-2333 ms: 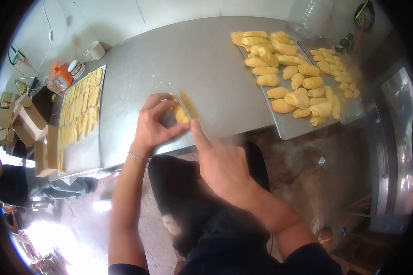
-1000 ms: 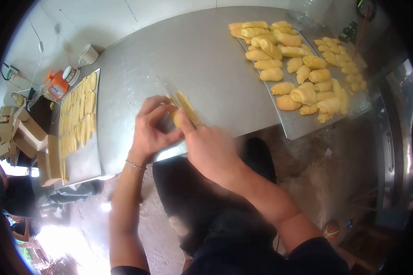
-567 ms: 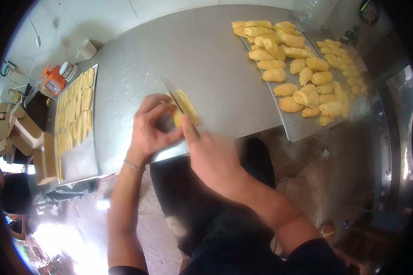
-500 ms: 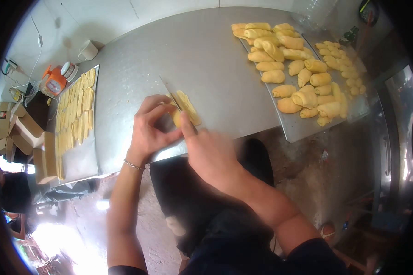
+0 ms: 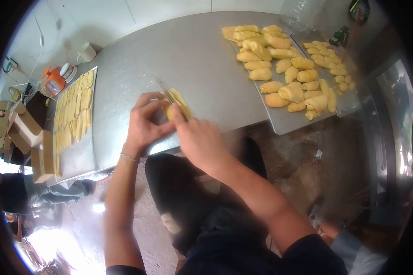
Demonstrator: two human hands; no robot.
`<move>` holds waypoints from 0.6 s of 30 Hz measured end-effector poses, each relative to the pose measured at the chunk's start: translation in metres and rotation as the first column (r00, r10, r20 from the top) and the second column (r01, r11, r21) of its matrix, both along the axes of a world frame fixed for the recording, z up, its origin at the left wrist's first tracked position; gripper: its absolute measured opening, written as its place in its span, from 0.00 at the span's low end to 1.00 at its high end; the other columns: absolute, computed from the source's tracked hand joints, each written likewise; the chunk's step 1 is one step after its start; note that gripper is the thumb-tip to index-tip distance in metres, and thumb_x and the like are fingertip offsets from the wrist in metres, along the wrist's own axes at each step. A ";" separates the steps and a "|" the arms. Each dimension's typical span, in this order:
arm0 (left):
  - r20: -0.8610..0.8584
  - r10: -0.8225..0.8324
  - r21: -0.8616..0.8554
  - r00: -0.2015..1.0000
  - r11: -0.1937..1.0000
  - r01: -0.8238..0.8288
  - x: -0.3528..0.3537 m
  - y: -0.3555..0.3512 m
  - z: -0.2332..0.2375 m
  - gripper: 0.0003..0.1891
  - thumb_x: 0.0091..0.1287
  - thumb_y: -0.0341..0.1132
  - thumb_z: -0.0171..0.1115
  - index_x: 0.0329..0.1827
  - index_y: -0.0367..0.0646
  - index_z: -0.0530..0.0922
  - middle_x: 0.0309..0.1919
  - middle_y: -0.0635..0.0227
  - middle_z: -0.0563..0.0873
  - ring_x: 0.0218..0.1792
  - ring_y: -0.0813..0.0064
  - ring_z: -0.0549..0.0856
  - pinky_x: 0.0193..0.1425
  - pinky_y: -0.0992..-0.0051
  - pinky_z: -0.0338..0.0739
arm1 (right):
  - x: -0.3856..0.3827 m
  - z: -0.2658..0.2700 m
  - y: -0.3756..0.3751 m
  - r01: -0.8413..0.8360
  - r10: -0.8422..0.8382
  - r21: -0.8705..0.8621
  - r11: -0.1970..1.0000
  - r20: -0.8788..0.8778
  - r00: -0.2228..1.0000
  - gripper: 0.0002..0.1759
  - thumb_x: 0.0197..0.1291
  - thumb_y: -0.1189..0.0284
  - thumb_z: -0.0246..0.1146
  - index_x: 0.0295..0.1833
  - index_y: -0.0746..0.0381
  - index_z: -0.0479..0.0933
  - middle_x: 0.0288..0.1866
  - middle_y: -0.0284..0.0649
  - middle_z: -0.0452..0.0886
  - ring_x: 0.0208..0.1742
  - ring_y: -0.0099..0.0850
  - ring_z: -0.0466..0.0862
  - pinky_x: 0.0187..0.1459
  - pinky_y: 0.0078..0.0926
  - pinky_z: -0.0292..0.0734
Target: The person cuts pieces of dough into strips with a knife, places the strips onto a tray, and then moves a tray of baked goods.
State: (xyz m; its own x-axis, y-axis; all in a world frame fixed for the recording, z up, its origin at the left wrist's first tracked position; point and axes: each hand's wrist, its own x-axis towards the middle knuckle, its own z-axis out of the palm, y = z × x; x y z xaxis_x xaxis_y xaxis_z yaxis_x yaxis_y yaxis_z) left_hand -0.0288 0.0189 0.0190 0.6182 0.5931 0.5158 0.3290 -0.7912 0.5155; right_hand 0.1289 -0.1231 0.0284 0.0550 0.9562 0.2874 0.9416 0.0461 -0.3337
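My right hand (image 5: 202, 143) grips a knife (image 5: 165, 93), its forefinger laid along the top of the blade. That blade lies along a small yellow dough roll on the steel table. Curled around the near side of the roll, my left hand (image 5: 144, 120) pinches it with thumb and fingers. A flat, cut-looking strip of dough (image 5: 183, 105) shows just right of the blade. Much of the roll is hidden behind my fingers and the knife.
On the steel table (image 5: 179, 41), a tray (image 5: 89, 149) of flat dough strips stands left. A tray (image 5: 280, 126) of dough rolls stands right, beside smaller rolls (image 5: 332, 64). A mug (image 5: 86, 53), orange scale (image 5: 54, 81) and cardboard box (image 5: 41, 156) sit left. A person's grey clothing (image 5: 360, 252) shows lower right.
The view has shifted slightly, so the trays on the right appear farther left. Both hands stay at the dough with the knife. A person's grey clothing has come into view at lower right.
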 end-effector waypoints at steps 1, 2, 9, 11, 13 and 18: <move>0.000 0.002 0.006 1.000 1.000 -0.002 -0.001 -0.001 0.000 0.27 0.54 0.44 0.94 0.53 0.38 0.95 0.61 0.55 0.93 0.61 0.51 0.92 0.65 0.57 0.89 | -0.003 0.000 -0.006 0.014 -0.014 -0.020 1.000 0.010 1.000 0.36 0.75 0.73 0.62 0.86 0.72 0.71 0.35 0.47 0.92 0.34 0.47 0.95 0.39 0.47 0.89; 0.004 0.007 0.015 1.000 1.000 -0.007 -0.002 0.000 0.000 0.27 0.54 0.45 0.94 0.53 0.38 0.95 0.62 0.55 0.93 0.61 0.51 0.92 0.65 0.57 0.89 | -0.005 0.000 -0.015 0.024 -0.024 -0.037 0.999 0.022 0.999 0.36 0.75 0.73 0.62 0.86 0.71 0.71 0.35 0.47 0.92 0.34 0.47 0.95 0.40 0.47 0.89; 0.021 -0.013 0.000 1.000 1.000 0.013 -0.004 0.000 -0.001 0.31 0.51 0.47 0.96 0.54 0.38 0.94 0.62 0.55 0.92 0.63 0.51 0.92 0.67 0.56 0.89 | 0.002 0.008 -0.071 0.043 -0.034 -0.162 0.986 0.060 0.998 0.40 0.74 0.71 0.65 0.90 0.65 0.69 0.39 0.49 0.92 0.37 0.47 0.94 0.41 0.49 0.90; 0.028 -0.022 0.008 0.999 1.000 0.021 -0.003 0.000 -0.001 0.31 0.51 0.46 0.96 0.53 0.38 0.94 0.62 0.55 0.92 0.63 0.51 0.92 0.67 0.56 0.89 | -0.001 0.020 -0.083 0.053 -0.040 -0.211 0.976 0.067 0.997 0.40 0.74 0.71 0.65 0.91 0.64 0.69 0.39 0.50 0.92 0.37 0.47 0.94 0.41 0.49 0.90; 0.044 -0.026 0.025 0.999 0.999 0.025 -0.004 0.001 -0.001 0.30 0.51 0.45 0.95 0.53 0.38 0.93 0.62 0.55 0.92 0.62 0.50 0.92 0.67 0.56 0.89 | -0.005 0.028 -0.094 0.060 -0.043 -0.256 0.965 0.070 0.997 0.40 0.74 0.70 0.64 0.91 0.64 0.69 0.39 0.50 0.91 0.37 0.48 0.94 0.41 0.49 0.90; 0.063 -0.048 0.043 0.997 0.998 0.045 -0.006 0.001 -0.001 0.25 0.53 0.40 0.90 0.51 0.37 0.91 0.61 0.52 0.91 0.62 0.49 0.92 0.66 0.57 0.89 | -0.001 0.053 -0.105 0.079 -0.065 -0.269 0.960 0.060 0.996 0.41 0.75 0.71 0.64 0.92 0.62 0.68 0.39 0.49 0.91 0.37 0.48 0.94 0.41 0.50 0.90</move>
